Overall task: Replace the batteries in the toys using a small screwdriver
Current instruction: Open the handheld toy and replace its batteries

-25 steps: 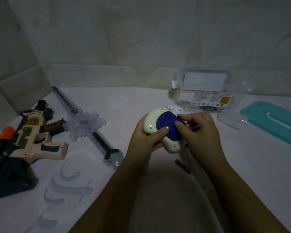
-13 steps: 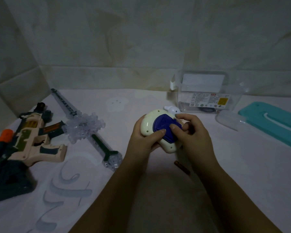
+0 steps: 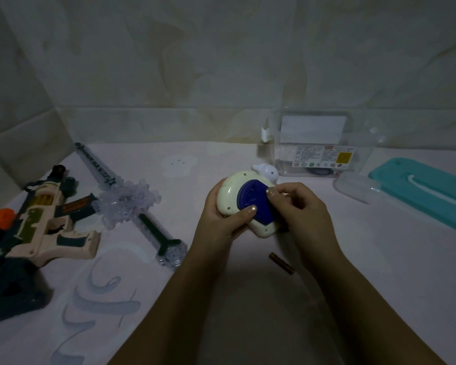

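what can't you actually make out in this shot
Head view only, dim.
- Whether the right hand holds anything against the toy's blue cover: its own fingers hide that.
- Clear box label text: too small.
- Teal lid: cut off by the right edge.
- Battery markings: too dark.

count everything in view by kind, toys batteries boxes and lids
toys: 4 (cream toy, toy gun, dark toy, clear sword)
batteries: 1 (battery)
boxes: 1 (clear box)
lids or trays: 2 (teal tray, clear lid)
total: 8
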Motion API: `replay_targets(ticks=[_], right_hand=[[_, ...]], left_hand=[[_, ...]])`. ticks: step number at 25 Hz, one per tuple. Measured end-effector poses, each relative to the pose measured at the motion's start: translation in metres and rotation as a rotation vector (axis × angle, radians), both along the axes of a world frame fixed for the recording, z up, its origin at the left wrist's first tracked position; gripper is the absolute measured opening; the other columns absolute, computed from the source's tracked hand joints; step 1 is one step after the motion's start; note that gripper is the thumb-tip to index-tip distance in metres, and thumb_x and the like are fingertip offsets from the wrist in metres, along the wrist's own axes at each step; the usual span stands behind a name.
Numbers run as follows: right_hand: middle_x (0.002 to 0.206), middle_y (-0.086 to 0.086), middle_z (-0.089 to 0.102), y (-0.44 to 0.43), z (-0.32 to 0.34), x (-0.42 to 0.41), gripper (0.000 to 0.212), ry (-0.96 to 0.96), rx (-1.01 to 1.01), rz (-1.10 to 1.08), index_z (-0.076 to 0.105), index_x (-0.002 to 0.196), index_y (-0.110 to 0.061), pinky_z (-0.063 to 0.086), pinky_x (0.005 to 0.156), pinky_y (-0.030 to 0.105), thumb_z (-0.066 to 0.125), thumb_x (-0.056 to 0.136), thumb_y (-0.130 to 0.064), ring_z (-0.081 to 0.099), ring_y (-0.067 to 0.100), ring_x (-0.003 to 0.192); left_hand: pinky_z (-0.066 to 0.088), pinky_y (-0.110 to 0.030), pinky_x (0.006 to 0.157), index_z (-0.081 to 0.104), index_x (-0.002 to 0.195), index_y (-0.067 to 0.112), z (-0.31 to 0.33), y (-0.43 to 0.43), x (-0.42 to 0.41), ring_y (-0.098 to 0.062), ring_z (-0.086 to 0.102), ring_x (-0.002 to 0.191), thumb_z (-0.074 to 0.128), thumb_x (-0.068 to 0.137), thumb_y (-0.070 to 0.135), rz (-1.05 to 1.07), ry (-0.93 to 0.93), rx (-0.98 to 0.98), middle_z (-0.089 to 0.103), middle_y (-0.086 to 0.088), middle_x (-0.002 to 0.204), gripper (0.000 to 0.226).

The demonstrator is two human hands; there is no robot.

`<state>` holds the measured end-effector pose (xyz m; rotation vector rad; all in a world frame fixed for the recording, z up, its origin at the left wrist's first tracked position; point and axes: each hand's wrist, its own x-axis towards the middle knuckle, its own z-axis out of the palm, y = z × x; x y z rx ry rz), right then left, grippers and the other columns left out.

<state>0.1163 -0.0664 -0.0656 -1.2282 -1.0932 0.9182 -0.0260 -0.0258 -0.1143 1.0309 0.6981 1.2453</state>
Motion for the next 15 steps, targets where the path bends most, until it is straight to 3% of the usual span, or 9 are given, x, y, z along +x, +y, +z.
replay_targets(ticks=[4,9,11,13,15], right_hand=[[0.085,0.014,0.063,0.004,-0.003,0.005,0.008,-0.158,0.035,-0.014,0.064,0.092,-0.015,0.055,0.06,0.019,0.064,0.086,-0.021,0.066,0.014,0.076],[0.077,0.005,0.055,0.005,-0.007,-0.001,0.027,-0.1,0.017,-0.049,0.052,0.106,-0.018,0.047,0.052,0.008,0.067,0.084,-0.016,0.062,0.0,0.064],[0.089,0.005,0.054,0.008,-0.01,-0.003,0.038,-0.142,-0.008,-0.135,0.048,0.111,-0.023,0.051,0.059,0.013,0.07,0.081,-0.024,0.061,0.01,0.079],[0.113,0.004,0.047,0.011,-0.013,-0.007,0.058,-0.3,-0.04,-0.257,0.043,0.123,-0.03,0.052,0.076,0.025,0.073,0.074,-0.038,0.052,0.015,0.1],[0.125,0.0,0.04,0.012,-0.016,-0.01,0.073,-0.24,-0.086,-0.238,0.033,0.135,-0.035,0.052,0.085,0.032,0.073,0.073,-0.043,0.049,0.015,0.11]], left_hand=[[0.057,-0.047,0.091,0.047,0.14,0.021,0.001,-0.001,0.0,-0.029,0.064,0.119,0.077,0.074,0.008,0.001,0.008,0.002,0.063,-0.008,0.131,0.074],[0.059,-0.045,0.088,0.048,0.138,0.024,0.003,-0.002,0.002,-0.028,0.065,0.116,0.078,0.07,0.012,0.03,0.032,-0.022,0.064,-0.006,0.129,0.074],[0.06,-0.045,0.086,0.05,0.136,0.024,0.003,-0.001,0.002,-0.027,0.066,0.115,0.076,0.074,0.009,0.039,0.03,-0.033,0.065,-0.005,0.127,0.07],[0.06,-0.045,0.084,0.052,0.135,0.025,0.004,-0.001,0.001,-0.028,0.067,0.113,0.076,0.077,0.006,0.042,-0.003,-0.064,0.067,-0.006,0.126,0.066],[0.059,-0.047,0.084,0.051,0.137,0.022,0.004,0.0,0.001,-0.03,0.068,0.113,0.076,0.077,0.006,0.024,-0.066,-0.104,0.067,-0.01,0.126,0.066]])
